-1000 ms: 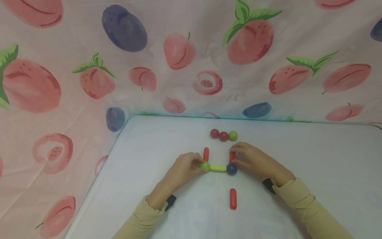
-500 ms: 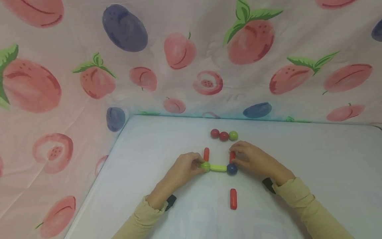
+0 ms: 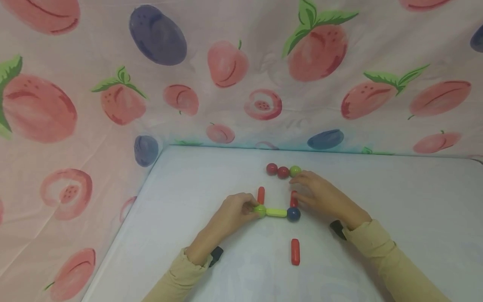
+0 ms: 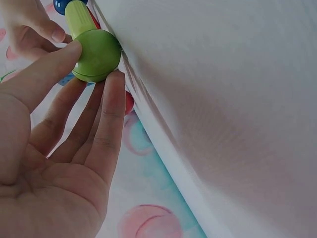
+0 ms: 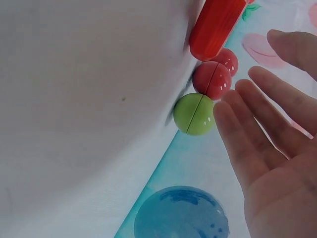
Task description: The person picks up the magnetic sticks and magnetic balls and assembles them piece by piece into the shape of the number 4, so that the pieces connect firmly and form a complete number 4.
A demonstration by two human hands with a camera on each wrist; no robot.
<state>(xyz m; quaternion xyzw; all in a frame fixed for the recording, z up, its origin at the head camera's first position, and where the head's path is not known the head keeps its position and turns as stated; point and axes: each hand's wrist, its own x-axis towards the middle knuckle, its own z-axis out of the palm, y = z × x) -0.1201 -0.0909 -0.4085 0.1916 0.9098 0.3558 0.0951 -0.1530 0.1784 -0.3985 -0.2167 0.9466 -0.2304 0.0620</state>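
Note:
My left hand point(image 3: 235, 211) pinches a green ball point(image 4: 99, 55) between thumb and fingers. From that ball a yellow-green rod point(image 3: 276, 212) runs to a dark blue ball point(image 3: 293, 214). One red rod point(image 3: 261, 194) extends away from the green ball, partly behind my fingers. Another red rod point(image 5: 215, 27) extends from the blue ball toward the back. Beside that rod is my right hand point(image 3: 322, 196), its fingers extended and apart from it in the right wrist view, holding nothing. Its fingertips are near a second green ball point(image 5: 194, 114).
Two red balls point(image 3: 283, 172) sit in a row with the second green ball behind the joined pieces. A loose red rod point(image 3: 295, 251) lies nearer the front on the white table point(image 3: 226, 277). Fruit-print cloth point(image 3: 234, 113) hangs at the back and left.
My right hand has let go of the red rod at the blue ball and moved slightly away toward the back, its fingers spreading. The left hand stays on its green ball.

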